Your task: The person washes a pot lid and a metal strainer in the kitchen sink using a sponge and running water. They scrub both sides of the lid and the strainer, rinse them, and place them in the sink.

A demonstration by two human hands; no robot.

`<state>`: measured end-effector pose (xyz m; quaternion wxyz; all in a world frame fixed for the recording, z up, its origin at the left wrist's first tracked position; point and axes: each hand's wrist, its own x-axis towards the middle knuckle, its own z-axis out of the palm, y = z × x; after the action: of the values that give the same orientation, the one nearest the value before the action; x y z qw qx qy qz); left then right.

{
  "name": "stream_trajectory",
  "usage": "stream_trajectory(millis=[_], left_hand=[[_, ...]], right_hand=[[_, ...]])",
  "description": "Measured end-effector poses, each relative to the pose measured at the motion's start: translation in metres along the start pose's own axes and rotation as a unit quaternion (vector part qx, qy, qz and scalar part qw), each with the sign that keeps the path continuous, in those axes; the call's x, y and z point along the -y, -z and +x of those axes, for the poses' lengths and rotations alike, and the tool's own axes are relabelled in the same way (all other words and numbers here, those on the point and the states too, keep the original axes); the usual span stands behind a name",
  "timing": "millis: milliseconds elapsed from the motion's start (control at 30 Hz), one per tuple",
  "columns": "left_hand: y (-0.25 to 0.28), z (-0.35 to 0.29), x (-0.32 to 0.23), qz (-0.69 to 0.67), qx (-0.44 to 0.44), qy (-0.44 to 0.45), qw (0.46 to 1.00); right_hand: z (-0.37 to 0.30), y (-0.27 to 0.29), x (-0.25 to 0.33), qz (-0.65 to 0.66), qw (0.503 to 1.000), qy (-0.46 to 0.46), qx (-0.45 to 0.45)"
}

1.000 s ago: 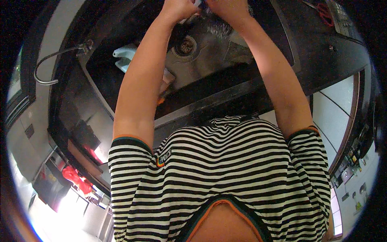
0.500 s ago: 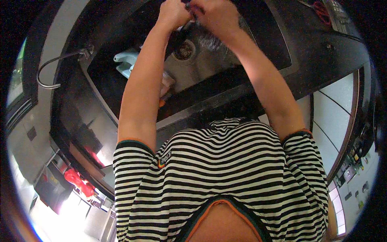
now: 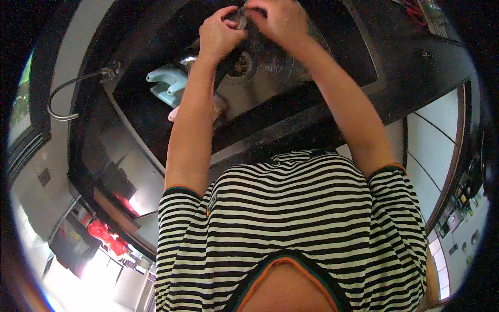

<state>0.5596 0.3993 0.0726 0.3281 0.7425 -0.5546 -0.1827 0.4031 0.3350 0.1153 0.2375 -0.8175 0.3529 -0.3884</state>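
Both my arms reach forward over a dark sink (image 3: 291,106). My left hand (image 3: 221,37) has its fingers curled round a small greyish, shiny thing (image 3: 241,22) whose kind I cannot make out. Close on its right, my right hand (image 3: 280,25) is bent with its fingertips pinched together at the top of that same thing. The upper picture edge crops the fingertips. Beneath the hands lies the round sink drain (image 3: 240,65), with a wet, glinting patch of basin to its right.
Left of my left forearm a light blue plastic piece (image 3: 169,86) with rounded prongs lies in the sink, beside a pink piece (image 3: 173,113) partly behind the arm. A thin curved metal spout (image 3: 65,117) stands at far left. A pale cabinet front (image 3: 434,135) is at right.
My left hand has shifted slightly down and left, its fingers parting from the right hand. The greyish thing now shows between them. The bright splash below my right hand has faded.
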Motion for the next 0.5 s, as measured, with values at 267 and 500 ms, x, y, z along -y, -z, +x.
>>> stream_trajectory(millis=[267,500], left_hand=[[0.012,-0.002,-0.010,0.005,0.021,0.019,1.000],[0.017,-0.028,-0.007,0.021,0.064,0.031,0.997]], right_hand=[[-0.001,-0.004,0.007,0.001,1.000,0.005,0.028],[0.019,-0.006,-0.029,-0.055,0.996,-0.053,-0.038]])
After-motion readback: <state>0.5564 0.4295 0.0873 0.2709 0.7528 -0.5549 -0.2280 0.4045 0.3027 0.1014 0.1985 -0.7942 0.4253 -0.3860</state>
